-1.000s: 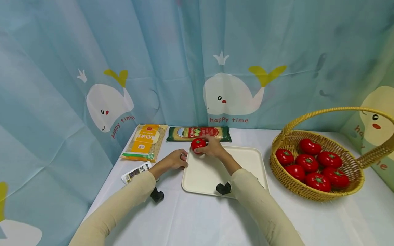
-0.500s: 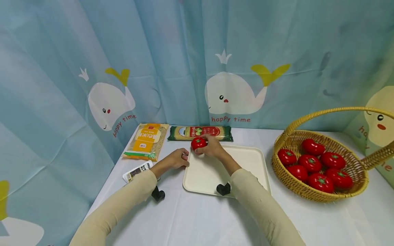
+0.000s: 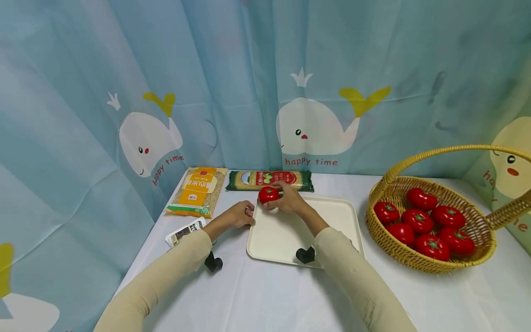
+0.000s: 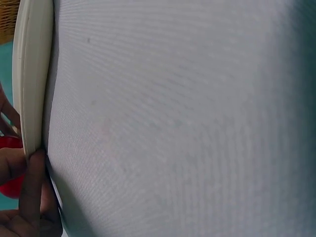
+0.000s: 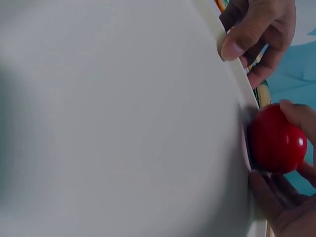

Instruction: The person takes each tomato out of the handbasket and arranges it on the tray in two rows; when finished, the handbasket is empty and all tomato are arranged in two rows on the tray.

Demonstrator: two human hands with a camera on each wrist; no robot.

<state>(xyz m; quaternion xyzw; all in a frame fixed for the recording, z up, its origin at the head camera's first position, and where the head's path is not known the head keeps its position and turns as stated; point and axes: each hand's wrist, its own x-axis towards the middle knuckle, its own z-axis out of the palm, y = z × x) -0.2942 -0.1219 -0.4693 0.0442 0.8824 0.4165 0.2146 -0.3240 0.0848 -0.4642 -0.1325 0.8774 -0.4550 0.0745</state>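
Note:
A cream square tray [image 3: 274,237] lies on the white tabletop. With thumb and fingers, my left hand [image 3: 238,215] pinches its left rim near the far corner; the thumb [image 5: 234,47] rests on top of the rim in the right wrist view. A glossy red tomato [image 3: 267,194] sits in that far left corner, gripped by my right hand [image 3: 289,199] with thumb and fingers around it. In the right wrist view the tomato [image 5: 277,140] lies against the tray's raised edge. The left wrist view shows the tray rim [image 4: 33,74] slightly above the cloth.
On the right stands a wicker basket [image 3: 387,246] with a tall handle and several tomatoes [image 3: 416,220] inside. Behind the tray lies a long green-ended pasta packet [image 3: 244,180]. A yellow grain bag [image 3: 195,196] and a small white pouch [image 3: 184,230] lie at the left.
Since one second ago the head view has shifted slightly. My right forearm has edged a little to the right. Both hands keep their holds on the tomato and the tray.

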